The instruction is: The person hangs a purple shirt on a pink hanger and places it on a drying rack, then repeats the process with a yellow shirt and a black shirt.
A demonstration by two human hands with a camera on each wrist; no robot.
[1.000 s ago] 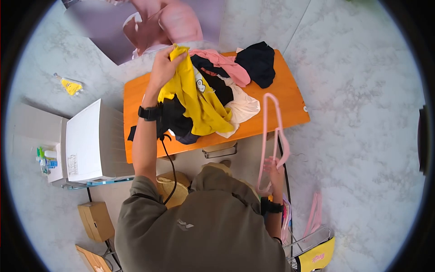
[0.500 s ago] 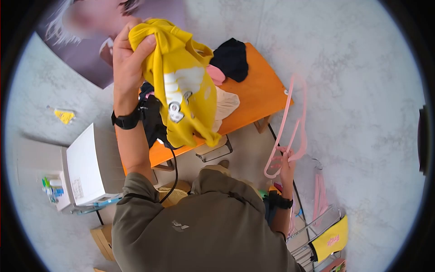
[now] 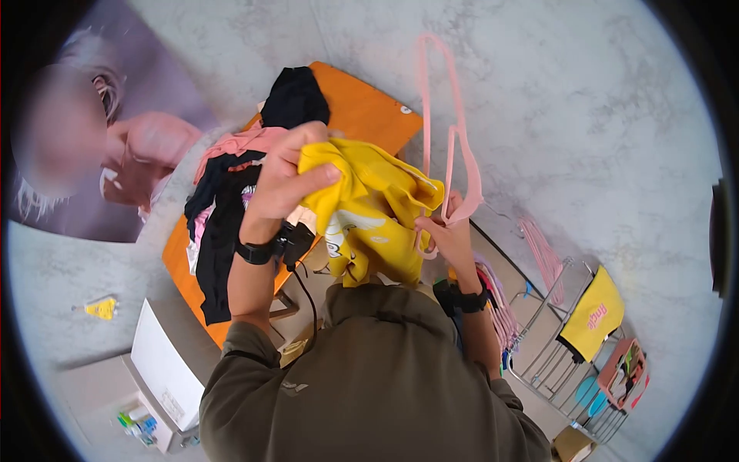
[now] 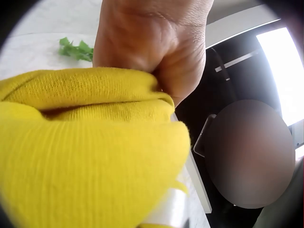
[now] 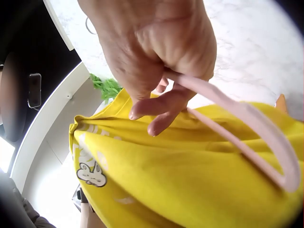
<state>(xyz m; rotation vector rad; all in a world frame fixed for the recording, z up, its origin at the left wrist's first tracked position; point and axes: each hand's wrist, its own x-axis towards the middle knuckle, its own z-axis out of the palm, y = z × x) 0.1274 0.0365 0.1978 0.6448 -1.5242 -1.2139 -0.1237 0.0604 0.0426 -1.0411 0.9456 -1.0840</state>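
Note:
My left hand (image 3: 296,173) grips a bunched part of a yellow shirt (image 3: 385,219) over the table's near edge. White print with a small cartoon animal marks its front, clear in the right wrist view on the shirt (image 5: 166,175). In the left wrist view the folded yellow fabric (image 4: 95,161) hides most of the fingers. My right hand (image 3: 453,227) holds a pink plastic clothes hanger (image 3: 471,177) on end, fingertips right at the shirt's edge. The hanger (image 5: 261,123) passes between the thumb and fingers and overlaps the shirt in the right wrist view.
An orange table (image 3: 369,108) bears a heap with black trousers (image 3: 219,246), a pink garment (image 3: 242,146) and a dark garment (image 3: 295,96). Pink hangers (image 3: 543,246) hang at the right, near a wire rack (image 3: 531,369) with a yellow cloth (image 3: 596,312). A white-topped cabinet (image 3: 165,369) stands lower left.
My left hand has lifted the yellow shirt off the heap and carried it right, toward the hanger. My right hand has raised the hanger beside the shirt. The head view has turned right.

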